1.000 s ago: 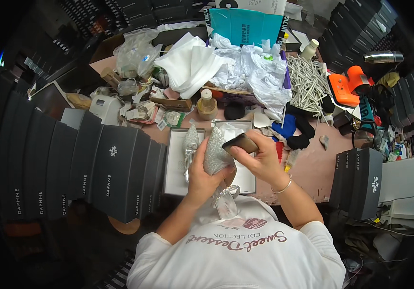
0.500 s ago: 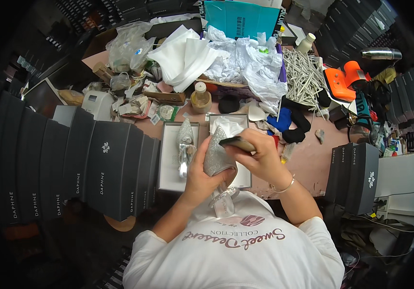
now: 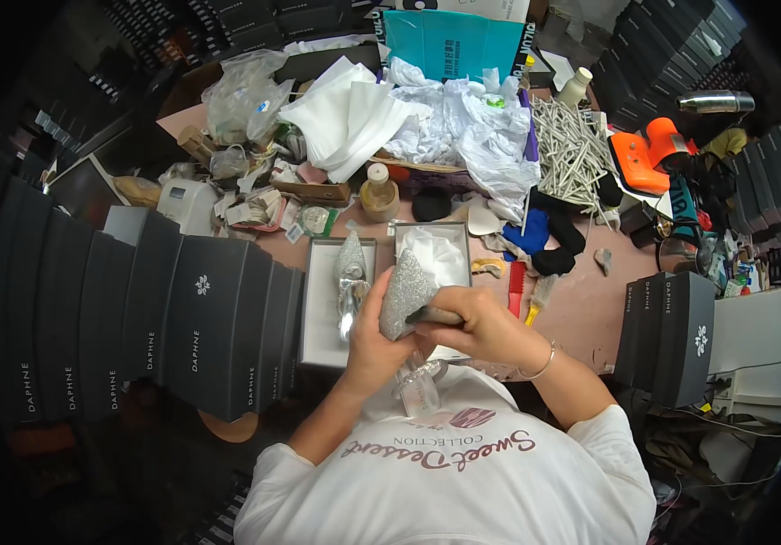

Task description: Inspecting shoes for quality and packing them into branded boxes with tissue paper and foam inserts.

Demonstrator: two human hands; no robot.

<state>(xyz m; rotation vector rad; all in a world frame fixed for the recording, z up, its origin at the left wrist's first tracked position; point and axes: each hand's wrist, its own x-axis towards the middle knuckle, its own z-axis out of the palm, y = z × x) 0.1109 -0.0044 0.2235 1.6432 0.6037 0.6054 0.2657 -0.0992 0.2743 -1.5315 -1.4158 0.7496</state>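
Observation:
My left hand (image 3: 370, 338) is wrapped round a silver glitter shoe (image 3: 404, 289), its pointed toe tipped away from me. The shoe's strap and clear heel area hang near my shirt. In my right hand (image 3: 486, 325) is a small brush with dark bristles (image 3: 434, 315), pressed against or held close over the side of the shoe; I cannot tell if it touches. A matching silver shoe (image 3: 350, 277) lies in the left part of an open shoebox (image 3: 319, 313). White tissue paper (image 3: 434, 256) fills the far end of the box part on the right.
Dark shoeboxes stand at the left (image 3: 218, 318) and right (image 3: 672, 336). Behind the box are a squat bottle (image 3: 378, 193) and crumpled white paper (image 3: 467, 127). To the right lie a red comb (image 3: 517, 288), a yellow-handled brush (image 3: 538, 298), a blue cloth (image 3: 528, 234) and many pale sticks (image 3: 572, 150).
My right hand has brought the brush down toward me, from the upper side of the shoe to lower along it. The red comb and yellow-handled brush show more fully.

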